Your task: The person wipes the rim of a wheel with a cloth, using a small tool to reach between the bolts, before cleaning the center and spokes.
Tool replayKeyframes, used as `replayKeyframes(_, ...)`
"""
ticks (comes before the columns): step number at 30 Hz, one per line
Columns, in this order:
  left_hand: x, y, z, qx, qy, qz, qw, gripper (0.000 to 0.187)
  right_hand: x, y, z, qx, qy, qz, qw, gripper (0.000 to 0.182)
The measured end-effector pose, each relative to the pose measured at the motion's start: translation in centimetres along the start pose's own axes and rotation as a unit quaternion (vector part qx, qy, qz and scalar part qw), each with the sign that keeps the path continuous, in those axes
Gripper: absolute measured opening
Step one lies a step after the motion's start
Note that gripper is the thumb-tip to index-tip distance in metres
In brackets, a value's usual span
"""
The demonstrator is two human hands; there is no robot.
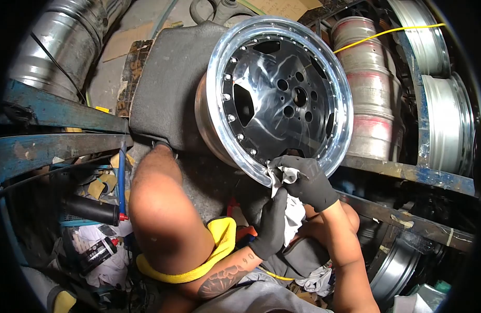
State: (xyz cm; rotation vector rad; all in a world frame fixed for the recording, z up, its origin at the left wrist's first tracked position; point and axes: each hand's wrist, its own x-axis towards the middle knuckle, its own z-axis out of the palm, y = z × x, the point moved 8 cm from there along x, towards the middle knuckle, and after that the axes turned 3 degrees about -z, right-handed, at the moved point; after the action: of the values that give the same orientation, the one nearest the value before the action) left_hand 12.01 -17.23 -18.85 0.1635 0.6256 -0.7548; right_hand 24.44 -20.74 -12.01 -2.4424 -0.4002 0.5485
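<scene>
A large wheel rim (279,96) with a polished lip, a black face and small bolts round its edge leans tilted on a grey padded block. My right hand (305,182), in a black glove, is closed on a white cloth (294,214) at the rim's lower lip. Just below it, my left hand (272,221), gloved too, touches the same cloth, its fingers pointing up toward the lip. The cloth hangs down between both hands. The left fingertips are partly covered by the cloth, so their grip is unclear.
The grey padded block (170,78) lies behind the rim. Blue metal racks (68,112) stand at left, and more rims (363,94) fill the right rack. Black bottles (92,208) and crumpled cloths are at lower left. A yellow cloth (222,240) lies by my leg.
</scene>
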Motion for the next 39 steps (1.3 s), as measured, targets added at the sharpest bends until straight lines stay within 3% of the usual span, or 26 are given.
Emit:
replayKeyframes(4, 0.5, -0.4, -0.4, -0.045, -0.026, -0.016, 0.999, 0.035, -0.4, 0.5, 0.1, 0.015, 0.046, -0.023, 0.999, 0.044)
replayKeyframes(8, 0.4, -0.4, -0.3, 0.005, 0.017, -0.014, 1.0, 0.034, -1.3, 0.7, -0.2, 0.031, 0.09, -0.049, 0.994, 0.04)
replayKeyframes(11, 0.5, -0.5, -0.6, 0.006, 0.011, -0.014, 1.0, 0.034, -1.7, 2.5, 0.7, 0.13, 0.125, 0.014, 0.983, 0.03)
replayKeyframes(15, 0.5, -0.3, -0.3, 0.026, 0.036, 0.017, 0.999, 0.036, -1.2, 2.4, 0.5, 0.123, 0.135, 0.061, 0.981, 0.021)
replayKeyframes(18, 0.3, 0.2, -0.1, 0.033, 0.054, 0.028, 0.998, 0.037, -1.1, 2.2, 0.5, 0.072, 0.171, -0.009, 0.983, 0.022)
replayKeyframes(21, 0.0, 0.4, 0.0, 0.036, 0.069, 0.025, 0.997, 0.038, -0.4, 2.3, 1.0, 0.055, 0.124, 0.015, 0.991, 0.024)
replayKeyframes(24, 0.5, -0.5, -0.5, 0.025, 0.045, 0.015, 0.999, 0.039, -0.5, 2.2, 0.6, 0.036, 0.105, -0.024, 0.994, 0.026)
replayKeyframes(28, 0.5, -0.1, -0.6, 0.064, 0.063, 0.023, 0.996, 0.041, -0.6, 1.7, 0.3, 0.038, 0.182, -0.082, 0.979, 0.029)
replayKeyframes(32, 0.4, -0.3, -0.6, 0.096, 0.068, 0.035, 0.992, 0.043, -0.1, 1.3, 0.4, -0.027, 0.075, -0.062, 0.995, 0.039)
replayKeyframes(34, 0.6, -0.4, -0.9, 0.087, 0.064, 0.022, 0.994, 0.043, -1.0, 2.0, 0.1, 0.079, 0.143, -0.088, 0.983, 0.047)
replayKeyframes(37, 0.5, 0.0, -0.9, 0.072, 0.044, 0.032, 0.996, 0.043, -1.6, 2.9, 0.6, 0.111, 0.185, -0.028, 0.976, 0.038)
replayKeyframes(39, 0.4, 0.0, -0.6, 0.072, 0.043, 0.035, 0.996, 0.043, -1.4, 3.1, 0.9, 0.111, 0.183, -0.045, 0.976, 0.035)
